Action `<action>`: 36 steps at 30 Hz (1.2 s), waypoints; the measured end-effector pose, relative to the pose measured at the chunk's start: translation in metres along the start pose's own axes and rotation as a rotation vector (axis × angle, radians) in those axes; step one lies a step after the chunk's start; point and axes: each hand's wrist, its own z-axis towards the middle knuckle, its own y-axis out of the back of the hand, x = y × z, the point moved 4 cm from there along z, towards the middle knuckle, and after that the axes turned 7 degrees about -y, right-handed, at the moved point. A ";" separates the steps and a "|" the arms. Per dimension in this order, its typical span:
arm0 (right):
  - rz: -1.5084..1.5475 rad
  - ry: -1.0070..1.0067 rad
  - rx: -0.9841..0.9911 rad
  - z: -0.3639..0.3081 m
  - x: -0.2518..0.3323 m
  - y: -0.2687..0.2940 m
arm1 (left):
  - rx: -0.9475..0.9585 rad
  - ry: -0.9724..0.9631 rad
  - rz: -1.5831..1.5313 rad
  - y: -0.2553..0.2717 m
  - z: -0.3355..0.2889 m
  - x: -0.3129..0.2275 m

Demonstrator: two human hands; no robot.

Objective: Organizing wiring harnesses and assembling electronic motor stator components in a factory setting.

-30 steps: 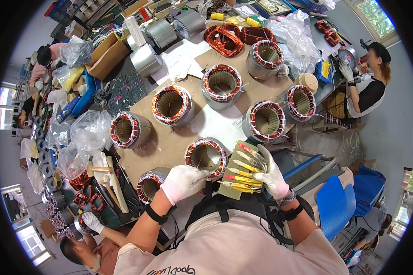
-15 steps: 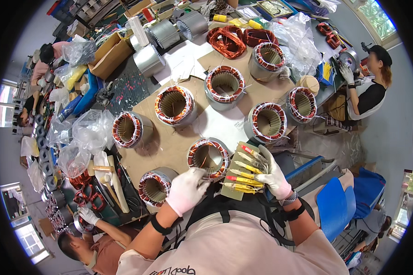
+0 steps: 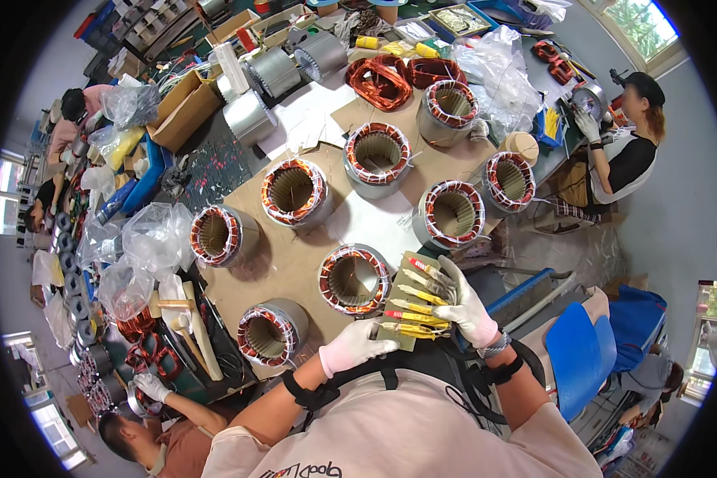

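My right hand [image 3: 468, 309], in a white glove, is closed round a greenish card [image 3: 407, 296]. Several yellow and red sleeved leads [image 3: 419, 307] with pale tips lie across that card. My left hand [image 3: 357, 347], gloved too, has its fingers pressed together at the card's lower left edge; whatever they pinch is hidden. Just beyond my hands stands a motor stator [image 3: 354, 253] with red-brown copper windings laced in white. Another stator [image 3: 293, 316] is to the left of it, and a third [image 3: 454, 187] stands beyond the card.
More stators [image 3: 304, 171] stand on the brown cardboard [image 3: 239, 291]. Red copper coils [image 3: 378, 84] and metal cylinders [image 3: 272, 68] lie at the far side. Mallets [image 3: 185, 327] and plastic bags [image 3: 155, 235] are at left. One person [image 3: 633, 151] works at right, another [image 3: 187, 438] at lower left.
My left hand has come away from the near stator's rim, moving right and toward me to the card's lower edge. My right hand still holds the card and leads.
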 end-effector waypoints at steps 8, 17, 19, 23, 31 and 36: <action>-0.818 0.292 -0.466 -0.036 0.019 0.007 | 0.157 0.282 -0.444 -0.009 0.008 0.003; 0.214 -0.182 0.052 -0.053 -0.075 -0.005 | 0.158 0.260 -0.507 -0.019 0.011 0.004; 0.402 -0.079 0.016 -0.034 -0.066 -0.026 | 0.182 0.252 -0.490 -0.025 0.008 0.007; 0.550 -0.046 -0.010 -0.024 -0.057 -0.032 | 0.174 0.322 -0.195 -0.013 0.005 -0.001; 0.545 -0.076 -0.047 -0.024 -0.048 -0.033 | -0.085 0.073 0.398 0.037 0.017 -0.027; 0.550 -0.095 -0.078 -0.025 -0.045 -0.034 | -0.126 0.055 0.402 0.035 0.026 -0.025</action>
